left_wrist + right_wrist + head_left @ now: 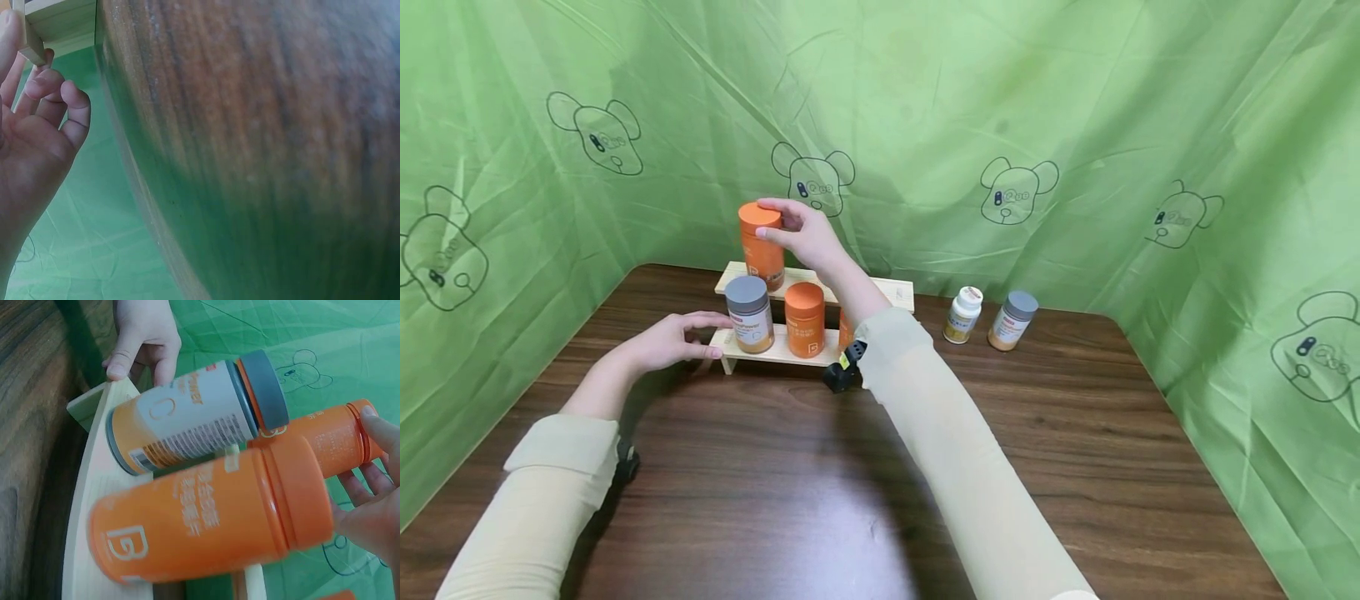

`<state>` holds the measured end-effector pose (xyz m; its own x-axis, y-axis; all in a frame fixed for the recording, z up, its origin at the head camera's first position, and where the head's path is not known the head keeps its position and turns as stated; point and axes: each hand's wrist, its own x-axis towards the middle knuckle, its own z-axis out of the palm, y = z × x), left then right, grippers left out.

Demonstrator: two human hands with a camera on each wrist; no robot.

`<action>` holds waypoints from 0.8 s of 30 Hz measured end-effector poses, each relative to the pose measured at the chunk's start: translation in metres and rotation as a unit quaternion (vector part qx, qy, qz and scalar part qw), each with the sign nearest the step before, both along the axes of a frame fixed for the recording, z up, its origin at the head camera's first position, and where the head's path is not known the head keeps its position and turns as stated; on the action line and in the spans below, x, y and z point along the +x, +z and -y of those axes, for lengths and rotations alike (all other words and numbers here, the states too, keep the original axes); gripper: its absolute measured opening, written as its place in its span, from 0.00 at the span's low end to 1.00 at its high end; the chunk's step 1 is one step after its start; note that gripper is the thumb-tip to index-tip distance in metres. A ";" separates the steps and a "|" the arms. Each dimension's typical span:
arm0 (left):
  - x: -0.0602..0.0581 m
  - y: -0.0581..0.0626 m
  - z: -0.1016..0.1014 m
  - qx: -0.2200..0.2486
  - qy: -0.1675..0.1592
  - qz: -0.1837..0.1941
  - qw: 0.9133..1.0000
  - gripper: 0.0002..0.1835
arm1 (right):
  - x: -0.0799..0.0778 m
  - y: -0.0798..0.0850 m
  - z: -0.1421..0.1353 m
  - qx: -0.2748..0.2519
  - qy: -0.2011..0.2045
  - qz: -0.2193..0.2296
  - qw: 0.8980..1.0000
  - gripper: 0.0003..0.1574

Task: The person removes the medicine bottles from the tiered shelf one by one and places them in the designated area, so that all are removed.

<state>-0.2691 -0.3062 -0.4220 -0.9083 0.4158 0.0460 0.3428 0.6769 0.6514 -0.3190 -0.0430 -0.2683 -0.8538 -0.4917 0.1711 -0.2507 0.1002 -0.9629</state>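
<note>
A two-tier wooden shelf (893, 292) stands on the table. My right hand (811, 237) holds an orange bottle (762, 246) by its lid, thumb in front and fingers behind, over the left end of the upper tier. At the left end of the lower tier, my left hand (662, 342) grips the board, its thumb (120, 365) on the front edge. Right beside those fingers sits a grey-lidded supplement bottle (752, 323). Another orange bottle (805, 325) stands to its right, and a third orange bottle (846, 330) is mostly hidden by my right forearm.
To the right of the shelf, a small white bottle (962, 317) and a second grey-lidded bottle (1013, 321) stand on the dark wooden table (1075, 433). Green cloth (910, 100) with bear drawings hangs behind and on both sides.
</note>
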 end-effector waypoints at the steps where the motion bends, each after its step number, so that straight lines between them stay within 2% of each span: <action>1: 0.000 0.000 0.000 0.002 0.000 0.002 1.000 0.27 | -0.001 0.000 -0.002 0.000 -0.002 -0.002 1.000 0.31; 7: 0.000 0.000 0.000 0.002 0.001 0.004 1.000 0.28 | -0.015 -0.004 -0.012 0.007 -0.020 -0.010 1.000 0.30; 12: -0.001 0.001 -0.002 -0.003 -0.002 -0.001 1.000 0.27 | -0.024 -0.006 -0.025 -0.013 -0.035 -0.012 0.999 0.30; 18: -0.002 0.001 -0.002 -0.004 -0.003 0.006 1.000 0.28 | -0.023 0.003 -0.042 -0.023 -0.039 -0.029 0.999 0.30; 24: -0.002 0.000 -0.003 0.021 0.013 0.042 0.999 0.30 | -0.021 0.010 -0.062 -0.028 -0.051 -0.043 0.997 0.29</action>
<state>-0.2709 -0.3034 -0.4219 -0.9204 0.3906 -0.0144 0.2674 0.6562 0.7056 -0.3403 0.0193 -0.2588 -0.8799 -0.3901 0.2713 -0.3246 0.0766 -0.9427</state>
